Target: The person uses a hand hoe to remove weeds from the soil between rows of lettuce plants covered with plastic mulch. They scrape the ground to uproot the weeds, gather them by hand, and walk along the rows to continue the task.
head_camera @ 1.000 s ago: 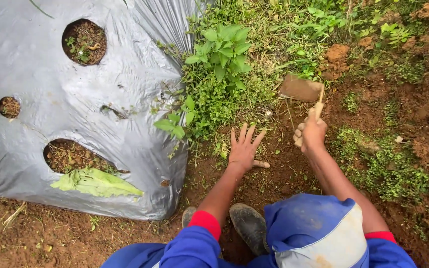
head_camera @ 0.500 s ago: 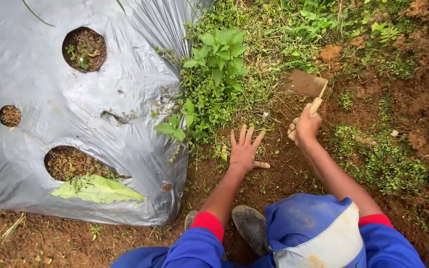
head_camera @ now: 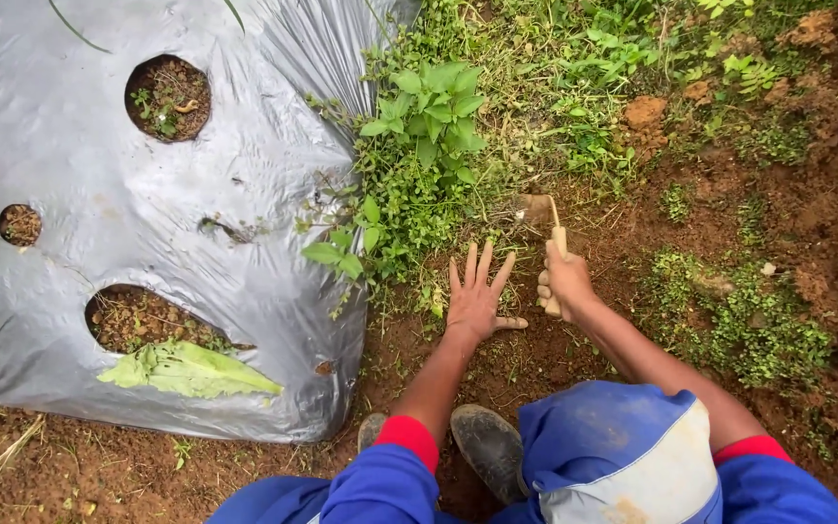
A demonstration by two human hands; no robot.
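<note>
Right hand point(head_camera: 564, 282) grip is closed on the wooden handle of the small flat-bladed hand hoe point(head_camera: 538, 212), blade sunk in red-brown soil point(head_camera: 574, 340) at the weed clump point(head_camera: 419, 184); left hand point(head_camera: 475, 296) is kept flat, empty, fingers splayed, best held clear of the blade.

I'm looking down at a farm plot outdoors: red soil point(head_camera: 99, 466) underfoot, a silver mulch sheet point(head_camera: 99, 194) with planting holes point(head_camera: 167, 97) at ten o'clock, and weeds point(head_camera: 419, 146) and grass crowding the furrow at twelve.
</note>
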